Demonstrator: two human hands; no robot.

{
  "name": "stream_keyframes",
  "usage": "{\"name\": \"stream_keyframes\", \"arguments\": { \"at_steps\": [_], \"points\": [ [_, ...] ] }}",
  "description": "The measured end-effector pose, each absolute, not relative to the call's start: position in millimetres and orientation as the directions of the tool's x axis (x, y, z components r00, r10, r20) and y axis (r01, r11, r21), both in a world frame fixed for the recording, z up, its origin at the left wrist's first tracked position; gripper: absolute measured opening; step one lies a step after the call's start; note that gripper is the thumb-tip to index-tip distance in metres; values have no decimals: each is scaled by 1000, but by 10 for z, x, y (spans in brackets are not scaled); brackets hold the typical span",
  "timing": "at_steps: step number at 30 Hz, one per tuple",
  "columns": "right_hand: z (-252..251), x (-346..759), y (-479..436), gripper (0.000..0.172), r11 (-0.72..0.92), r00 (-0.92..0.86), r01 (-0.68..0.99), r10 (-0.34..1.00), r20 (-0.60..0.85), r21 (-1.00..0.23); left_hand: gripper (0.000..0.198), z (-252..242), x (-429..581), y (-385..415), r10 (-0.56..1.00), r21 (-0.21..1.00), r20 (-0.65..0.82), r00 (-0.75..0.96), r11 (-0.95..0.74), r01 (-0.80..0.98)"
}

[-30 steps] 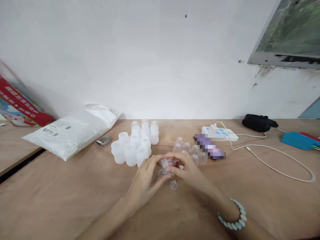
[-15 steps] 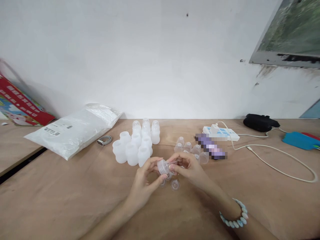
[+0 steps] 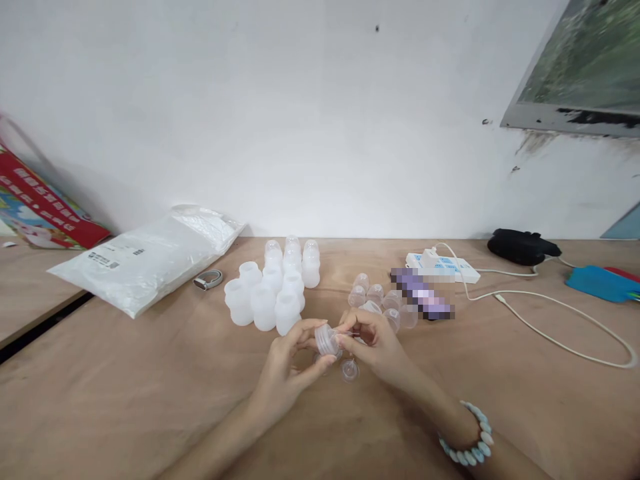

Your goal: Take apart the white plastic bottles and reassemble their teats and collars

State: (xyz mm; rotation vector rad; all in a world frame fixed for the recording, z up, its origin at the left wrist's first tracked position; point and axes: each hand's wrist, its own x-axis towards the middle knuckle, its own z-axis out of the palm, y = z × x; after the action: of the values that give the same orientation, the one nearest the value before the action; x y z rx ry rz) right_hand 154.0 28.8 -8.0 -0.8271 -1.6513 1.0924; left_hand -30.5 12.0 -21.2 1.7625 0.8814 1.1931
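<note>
Over the middle of the table, my left hand (image 3: pixel 293 363) grips a translucent ridged baby bottle collar (image 3: pixel 326 340) between thumb and fingers. My right hand (image 3: pixel 371 337) pinches a clear soft teat (image 3: pixel 345 335) at the collar's right opening; fingers hide part of it. Below the hands lies a clear teat (image 3: pixel 350 369), base down on the table, and others are partly hidden behind my left fingers. Left of the hands stand several open white bottles (image 3: pixel 264 308). Behind them, several bottles wear clear domed caps (image 3: pixel 311 250).
Several loose clear caps (image 3: pixel 376 293) stand beyond my right hand, near a blurred purple phone (image 3: pixel 423 293) and a white power strip (image 3: pixel 465 270) with a cable. A plastic bag (image 3: pixel 150 257), a watch (image 3: pixel 208 280) and a black case (image 3: pixel 523 247) lie farther out.
Both hands stay in nearly the same place. The right fingers have shifted slightly on the teat, and the right wrist with its bracelet has turned a little.
</note>
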Motion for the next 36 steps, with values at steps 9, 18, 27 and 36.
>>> {"name": "stream_keyframes", "arguments": {
  "at_steps": [9, 18, 27, 36],
  "points": [
    [-82, 1485, 265, 24, 379, -310, 39, 884, 349, -925, 32, -219, -320, 105, 865, 868, 404, 297, -465, 174],
    [-35, 1463, 205, 25, 382, -312, -6, 877, 365, -924, 31, -215, -315, 106, 869, 895, 381, 314, -432, 109],
    [-73, 1419, 199, 28, 380, -288, -19, 884, 369, -925, 29, -208, -304, 98, 870, 901, 385, 308, -426, 77],
    [-87, 1384, 181, 29, 372, -269, -68, 887, 376, -926, 29, -182, -293, 86, 861, 883, 419, 288, -461, 92]
  ]
}}
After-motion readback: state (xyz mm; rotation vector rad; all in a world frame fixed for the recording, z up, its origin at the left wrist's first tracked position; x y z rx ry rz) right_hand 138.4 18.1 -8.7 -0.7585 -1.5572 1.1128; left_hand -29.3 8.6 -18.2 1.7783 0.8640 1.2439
